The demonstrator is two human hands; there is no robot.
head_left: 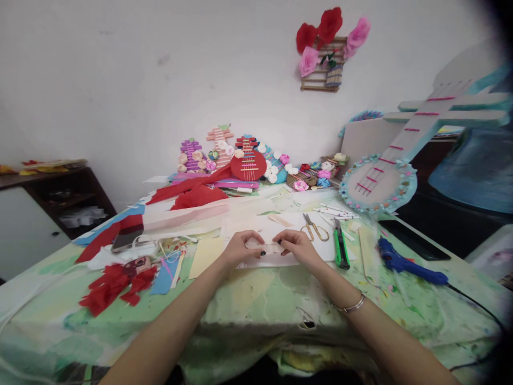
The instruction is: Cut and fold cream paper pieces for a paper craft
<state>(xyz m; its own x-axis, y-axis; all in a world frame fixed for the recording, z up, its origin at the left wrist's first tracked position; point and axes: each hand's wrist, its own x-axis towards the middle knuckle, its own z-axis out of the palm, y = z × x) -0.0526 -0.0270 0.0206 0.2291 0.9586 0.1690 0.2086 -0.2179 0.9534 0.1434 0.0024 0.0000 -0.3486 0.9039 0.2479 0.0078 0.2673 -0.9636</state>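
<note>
Both my hands rest on the table's middle, fingers curled round a small pale strip of paper point(269, 247) held between them. My left hand point(240, 247) pinches its left end and my right hand point(296, 245) pinches its right end. The strip lies over a white sheet point(280, 259). A silver bangle point(352, 306) circles my right wrist. A cream card point(205, 255) lies just left of my left hand.
Scissors point(315, 230), a green cutter point(340, 247) and a blue glue gun point(409, 263) lie to the right. Red paper flowers point(114, 286) and scraps lie at left. Craft guitars and paper roses point(248, 160) crowd the back edge; a large guitar model point(385, 176) leans at right.
</note>
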